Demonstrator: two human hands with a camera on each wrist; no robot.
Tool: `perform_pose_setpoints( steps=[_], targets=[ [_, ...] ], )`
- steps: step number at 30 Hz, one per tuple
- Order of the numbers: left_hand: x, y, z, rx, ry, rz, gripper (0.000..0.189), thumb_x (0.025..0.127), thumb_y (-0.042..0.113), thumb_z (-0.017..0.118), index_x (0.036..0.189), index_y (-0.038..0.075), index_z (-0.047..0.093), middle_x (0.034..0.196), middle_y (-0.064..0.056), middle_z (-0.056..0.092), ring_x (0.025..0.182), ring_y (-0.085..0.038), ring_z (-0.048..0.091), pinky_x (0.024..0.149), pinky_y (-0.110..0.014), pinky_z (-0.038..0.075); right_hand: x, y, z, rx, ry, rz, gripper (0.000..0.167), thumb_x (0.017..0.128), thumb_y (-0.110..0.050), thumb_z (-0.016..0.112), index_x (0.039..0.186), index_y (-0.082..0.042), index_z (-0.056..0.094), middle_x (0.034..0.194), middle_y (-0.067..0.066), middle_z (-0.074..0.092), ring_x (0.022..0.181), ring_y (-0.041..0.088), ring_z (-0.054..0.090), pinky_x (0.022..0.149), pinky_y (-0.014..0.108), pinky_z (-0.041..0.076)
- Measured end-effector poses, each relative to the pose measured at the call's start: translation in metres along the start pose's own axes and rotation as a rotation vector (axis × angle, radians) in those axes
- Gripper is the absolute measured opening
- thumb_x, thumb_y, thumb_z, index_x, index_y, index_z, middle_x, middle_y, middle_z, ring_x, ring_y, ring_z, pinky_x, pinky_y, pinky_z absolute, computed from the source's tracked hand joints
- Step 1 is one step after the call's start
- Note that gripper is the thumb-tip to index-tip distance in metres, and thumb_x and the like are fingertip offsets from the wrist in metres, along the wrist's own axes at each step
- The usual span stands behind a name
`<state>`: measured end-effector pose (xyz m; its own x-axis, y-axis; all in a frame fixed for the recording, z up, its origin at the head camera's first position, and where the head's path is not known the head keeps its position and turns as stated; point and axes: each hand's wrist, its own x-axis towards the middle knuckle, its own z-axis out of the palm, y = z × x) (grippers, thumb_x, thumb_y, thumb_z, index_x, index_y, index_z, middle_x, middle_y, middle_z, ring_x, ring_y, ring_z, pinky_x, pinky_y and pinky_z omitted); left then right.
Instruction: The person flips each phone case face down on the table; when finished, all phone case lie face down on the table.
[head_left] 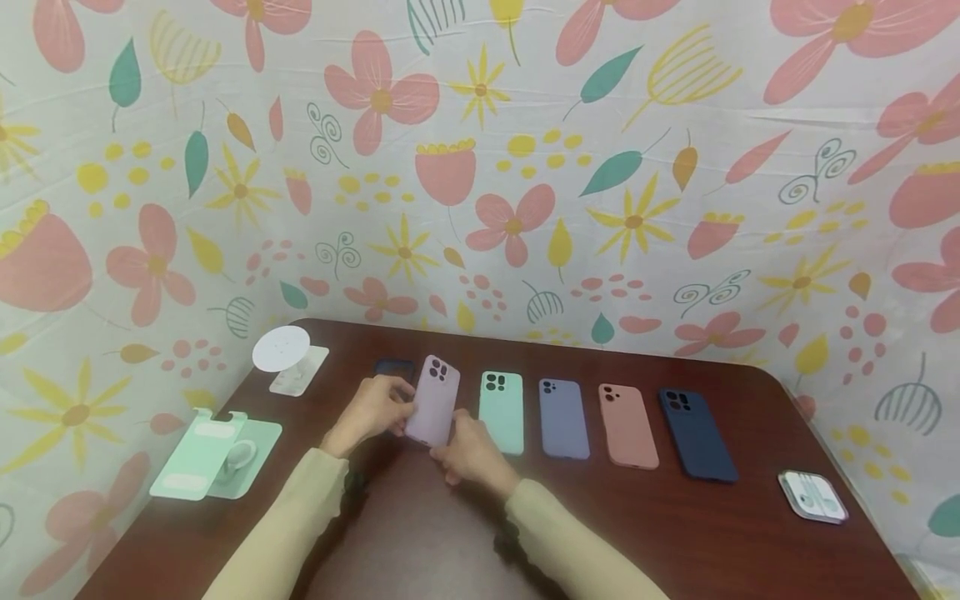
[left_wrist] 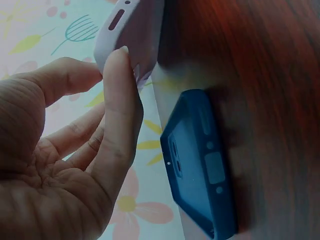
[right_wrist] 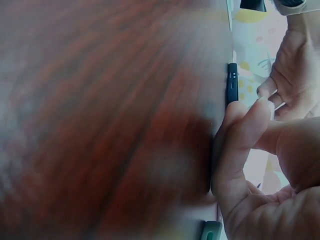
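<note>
A lilac phone case [head_left: 434, 400] with camera cutouts is tilted up off the table between both hands. My left hand [head_left: 378, 407] pinches its left edge; in the left wrist view, thumb and finger grip a corner of the lilac case [left_wrist: 132, 37]. At its lower right edge, my right hand [head_left: 474, 454] holds it with curled fingers, which hide most of the case in the right wrist view. A dark blue phone case [head_left: 393, 367] lies behind the left hand, its hollow inner side showing in the left wrist view. Close right of the lilac case lies a mint phone case [head_left: 501, 414].
Further right in the row lie a periwinkle case [head_left: 564, 419], a pink case [head_left: 628, 427] and a navy case [head_left: 697, 435]. Earphones in a clear box [head_left: 812, 496] sit near the right edge. A mint stand [head_left: 198, 457] and a white stand [head_left: 281, 348] occupy the left.
</note>
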<state>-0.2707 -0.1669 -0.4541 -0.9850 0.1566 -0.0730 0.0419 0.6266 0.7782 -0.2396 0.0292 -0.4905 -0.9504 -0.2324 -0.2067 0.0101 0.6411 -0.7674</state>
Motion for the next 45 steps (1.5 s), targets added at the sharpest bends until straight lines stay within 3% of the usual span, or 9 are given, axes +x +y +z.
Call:
perform_pose_setpoints(
  steps=[6,10,14,16,19,24,36,41,45],
  targets=[
    [0.002,-0.005,0.006,0.031,-0.016,0.007,0.028,0.093,0.003,0.076,0.119,-0.007,0.073,0.078,-0.013,0.077,0.058,-0.019,0.074,0.059,-0.032,0.064,-0.006,-0.002,-0.002,0.010,0.006,0.011,0.068,0.095,-0.008,0.082,0.146,0.016,0.044,0.072,0.011,0.067,0.045,0.016,0.066,0.046,0.027,0.056],
    [0.012,-0.022,0.013,0.092,-0.038,0.084,0.030,0.089,0.005,0.075,0.115,-0.010,0.072,0.074,-0.012,0.076,0.054,-0.018,0.072,0.055,-0.031,0.062,-0.007,-0.001,-0.002,0.028,0.012,0.006,0.066,0.094,-0.004,0.081,0.145,0.017,0.044,0.071,0.012,0.067,0.044,0.017,0.066,0.046,0.028,0.056],
    [0.013,-0.018,0.018,0.158,-0.024,0.103,0.019,0.086,0.005,0.075,0.101,-0.007,0.074,0.070,-0.010,0.073,0.049,-0.017,0.070,0.051,-0.029,0.059,-0.007,0.000,-0.002,0.037,0.025,0.002,0.069,0.094,-0.002,0.079,0.147,0.018,0.041,0.071,0.011,0.067,0.044,0.017,0.065,0.046,0.027,0.056],
    [0.006,-0.001,0.018,0.178,-0.017,0.056,0.009,0.084,0.003,0.076,0.090,-0.002,0.073,0.067,-0.009,0.071,0.048,-0.017,0.069,0.051,-0.029,0.058,-0.007,0.000,-0.002,0.037,0.030,0.004,0.068,0.094,-0.002,0.078,0.147,0.019,0.040,0.072,0.011,0.067,0.044,0.016,0.065,0.046,0.026,0.056],
    [0.004,0.003,0.023,0.230,-0.014,0.035,0.009,0.083,0.006,0.076,0.079,0.004,0.069,0.066,-0.008,0.069,0.047,-0.017,0.066,0.048,-0.027,0.053,-0.006,0.000,-0.002,0.042,0.036,0.008,0.066,0.094,-0.001,0.077,0.145,0.018,0.040,0.074,0.012,0.066,0.045,0.016,0.065,0.047,0.026,0.057],
    [0.003,0.006,0.028,0.264,-0.024,0.004,0.011,0.081,0.008,0.077,0.077,0.006,0.068,0.065,-0.006,0.068,0.047,-0.018,0.065,0.047,-0.027,0.050,-0.008,0.000,-0.001,0.058,0.037,0.014,0.068,0.094,0.002,0.075,0.147,0.018,0.037,0.075,0.013,0.065,0.045,0.016,0.065,0.047,0.027,0.057],
    [0.002,0.008,0.029,0.271,-0.015,0.023,0.017,0.086,0.011,0.080,0.074,0.006,0.068,0.064,-0.005,0.067,0.047,-0.017,0.065,0.047,-0.027,0.051,-0.010,0.001,-0.002,0.087,0.049,-0.015,0.065,0.092,0.000,0.076,0.143,0.017,0.039,0.082,0.017,0.065,0.045,0.018,0.066,0.046,0.029,0.058],
    [-0.002,0.010,0.020,0.232,0.021,0.058,0.018,0.090,0.017,0.084,0.093,0.001,0.077,0.073,-0.006,0.072,0.050,-0.015,0.067,0.052,-0.027,0.056,-0.009,-0.002,-0.003,0.065,0.067,-0.084,0.072,0.093,-0.009,0.078,0.150,0.014,0.040,0.116,0.030,0.063,0.045,0.019,0.066,0.045,0.032,0.059],
    [-0.006,0.010,0.006,0.213,0.021,0.039,0.046,0.091,0.020,0.087,0.126,-0.006,0.074,0.079,-0.007,0.076,0.052,-0.014,0.070,0.059,-0.028,0.059,-0.009,-0.008,-0.002,0.107,0.039,-0.084,0.090,0.093,-0.014,0.081,0.161,0.013,0.029,0.103,0.027,0.072,0.043,0.017,0.065,0.045,0.031,0.058]
  ],
)
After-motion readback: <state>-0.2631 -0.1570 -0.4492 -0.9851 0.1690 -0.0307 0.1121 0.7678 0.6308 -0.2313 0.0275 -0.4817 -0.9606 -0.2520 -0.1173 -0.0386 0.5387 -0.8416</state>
